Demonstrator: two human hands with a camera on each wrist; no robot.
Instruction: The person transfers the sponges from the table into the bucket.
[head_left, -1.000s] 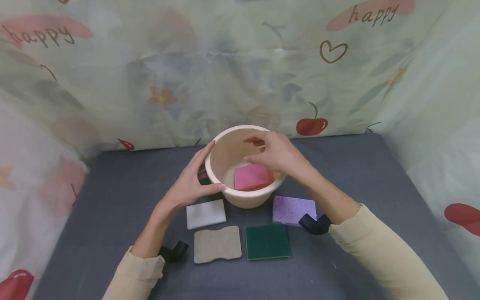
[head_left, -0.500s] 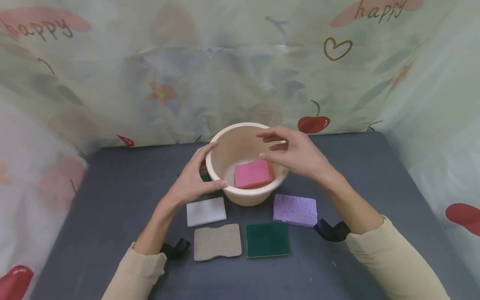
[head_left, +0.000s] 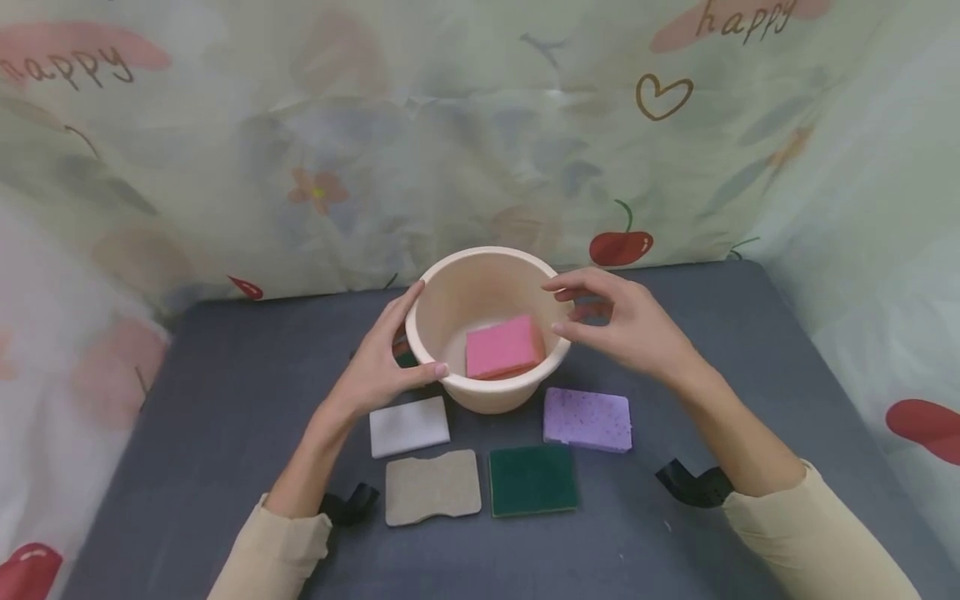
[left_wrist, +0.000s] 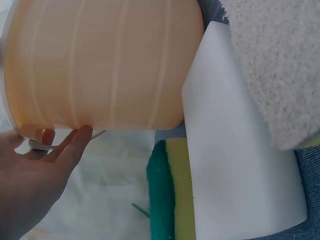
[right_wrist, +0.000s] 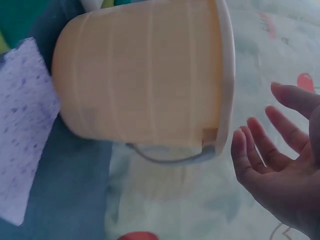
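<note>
A cream bucket (head_left: 491,398) stands on the dark table, with a pink sponge (head_left: 501,348) lying inside on its bottom. My left hand (head_left: 378,362) holds the bucket's left side, thumb over the rim and fingers along the outer wall, close to the handle in the left wrist view. At the right rim hovers my right hand (head_left: 618,321), its fingers loosely bent and nothing between them. In the right wrist view, a gap shows between that hand (right_wrist: 282,162) and the rim.
In front of the bucket lie a white sponge (head_left: 409,427), a purple sponge (head_left: 587,419), a beige scrub pad (head_left: 432,488) and a green scouring pad (head_left: 532,481). A green-and-yellow sponge (left_wrist: 170,192) sits behind the white one. A patterned curtain (head_left: 450,150) hangs at the back.
My right hand has moved out from over the bucket to the right, away from the pink sponge. My left hand has stayed on the rim.
</note>
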